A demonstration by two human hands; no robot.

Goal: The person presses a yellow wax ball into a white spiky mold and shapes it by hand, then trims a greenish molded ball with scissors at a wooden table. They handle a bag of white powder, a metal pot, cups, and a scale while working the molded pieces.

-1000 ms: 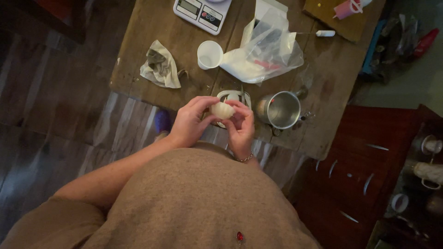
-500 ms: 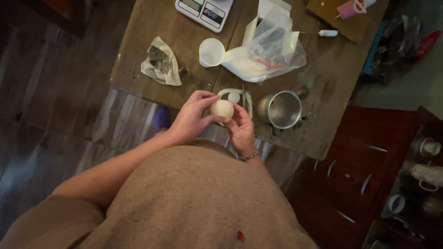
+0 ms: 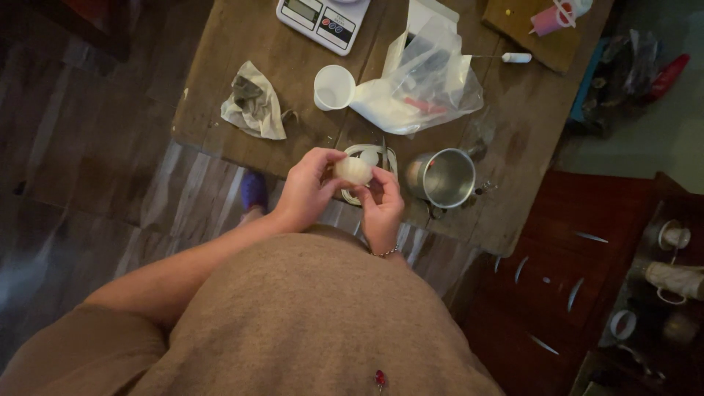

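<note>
Head view, looking down. Both hands meet above the near edge of the wooden surface (image 3: 242, 29). The left hand (image 3: 306, 192) and right hand (image 3: 381, 202) pinch a pale rounded lump (image 3: 353, 170) between their fingertips, thumb and fingers of each curled against its sides. The lump is off the surface, directly over a small white dish (image 3: 387, 155); what the dish contains cannot be made out in the dim light. Just right of the dish stands a metal mug (image 3: 449, 178). Farther back: a white plastic cup (image 3: 332, 87), a clear plastic bag (image 3: 429, 81), a crumpled cloth (image 3: 254, 103) and a kitchen scale (image 3: 323, 20).
</note>
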